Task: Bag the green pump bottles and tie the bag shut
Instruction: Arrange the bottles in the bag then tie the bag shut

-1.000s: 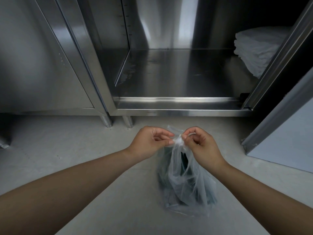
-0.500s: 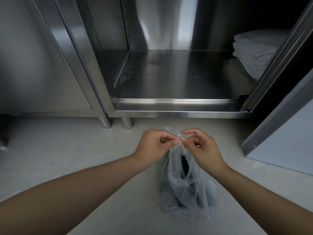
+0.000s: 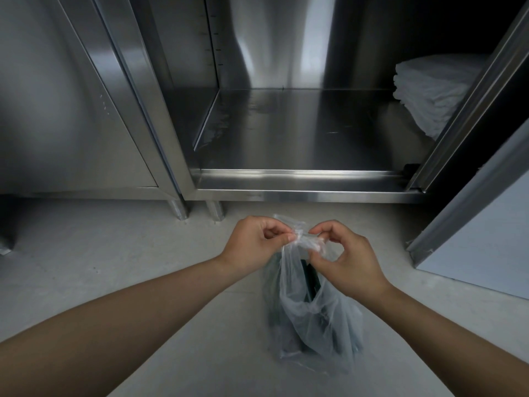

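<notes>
- The cabinet door point(image 3: 71, 110) on the far left is closed, and the grey floor point(image 3: 114, 267) in front of it lies bare, so that side gives free room for the elbows
- The left hand point(image 3: 254, 242) pinches one twisted end of the bag's neck between thumb and fingertips, closed on the plastic
- The bag point(image 3: 312, 316) stands on the floor just in front of the open cabinet, its clear film gathered to a narrow neck between the two hands
- Dark shapes inside it look like the bottles point(image 3: 310, 279), so the bagging seems done; whether all of them are in cannot be told
- The knot looks half made: the ends are crossed but not yet pulled tight
- The right hand point(image 3: 343, 253) pinches the other end, fingers curled shut on the film
- The open shelf point(image 3: 300, 133) beyond is bare except for folded white cloths point(image 3: 429, 90) at its right
- An open door point(image 3: 472, 210) stands near the right wrist, the tighter edge
</notes>
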Motion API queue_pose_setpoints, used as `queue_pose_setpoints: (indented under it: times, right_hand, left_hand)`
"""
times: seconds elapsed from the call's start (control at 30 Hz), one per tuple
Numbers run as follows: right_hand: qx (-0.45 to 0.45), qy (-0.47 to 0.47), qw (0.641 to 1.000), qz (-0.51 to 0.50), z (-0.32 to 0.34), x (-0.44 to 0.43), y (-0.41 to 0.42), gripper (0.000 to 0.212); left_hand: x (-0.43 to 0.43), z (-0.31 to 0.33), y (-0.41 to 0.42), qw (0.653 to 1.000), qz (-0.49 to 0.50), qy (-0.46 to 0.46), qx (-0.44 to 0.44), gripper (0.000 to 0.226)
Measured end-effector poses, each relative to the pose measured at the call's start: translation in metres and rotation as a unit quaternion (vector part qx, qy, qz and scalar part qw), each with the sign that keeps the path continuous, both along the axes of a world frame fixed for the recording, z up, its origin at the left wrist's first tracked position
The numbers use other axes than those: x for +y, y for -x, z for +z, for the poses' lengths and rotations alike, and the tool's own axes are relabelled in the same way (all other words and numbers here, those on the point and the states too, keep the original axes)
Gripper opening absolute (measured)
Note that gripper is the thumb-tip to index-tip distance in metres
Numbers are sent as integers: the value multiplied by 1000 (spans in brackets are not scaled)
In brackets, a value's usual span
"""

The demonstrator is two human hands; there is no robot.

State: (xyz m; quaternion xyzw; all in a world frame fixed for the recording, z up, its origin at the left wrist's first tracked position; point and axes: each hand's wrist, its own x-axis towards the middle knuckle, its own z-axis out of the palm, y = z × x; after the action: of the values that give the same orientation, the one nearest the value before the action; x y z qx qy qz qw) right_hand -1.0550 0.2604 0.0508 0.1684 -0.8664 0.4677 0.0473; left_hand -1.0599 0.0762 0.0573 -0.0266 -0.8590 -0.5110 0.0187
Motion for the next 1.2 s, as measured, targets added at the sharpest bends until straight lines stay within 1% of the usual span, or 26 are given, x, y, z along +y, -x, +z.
queue_pose_setpoints:
  times: [0.17,0.23,0.33,0.5,0.63,0.77,0.9,1.03,1.13,1.2]
  right_hand:
    - [0,13,999,30,6,3,1,25]
    - [-5,16,999,43,5,3,0,28]
    - [-5,-3,998,58,4,3,0,27]
    - [35,-59,994,89,0,6,3,24]
    - [72,-71,990,101,-1,9,4,30]
    - [87,-81,987,108,-4,10,6,34]
    - [94,-93,984,116,-7,11,6,27]
    - [81,-114,985,100,-5,10,5,16]
    - [60,-123,988,75,-3,8,5,14]
    - [48,-133,988,65,-2,7,5,15]
  left_hand:
    - [1,0,-1,1000,1,-10,-10,14]
    - [2,0,-1,1000,2,-18,-13,14]
    - [0,0,-2,1000,-2,-23,-17,14]
    - [-4,-1,-1,998,-25,-35,-48,13]
    - [-5,1,-2,995,-48,-50,-74,14]
    - [-5,3,-3,993,-81,-25,-87,15]
    - [-3,4,-6,989,-109,-24,-99,17]
    - [-4,5,-7,990,-111,-15,-81,19]
    - [-3,7,-8,994,-97,-14,-49,25]
    - [-2,9,-10,994,-103,16,-18,25]
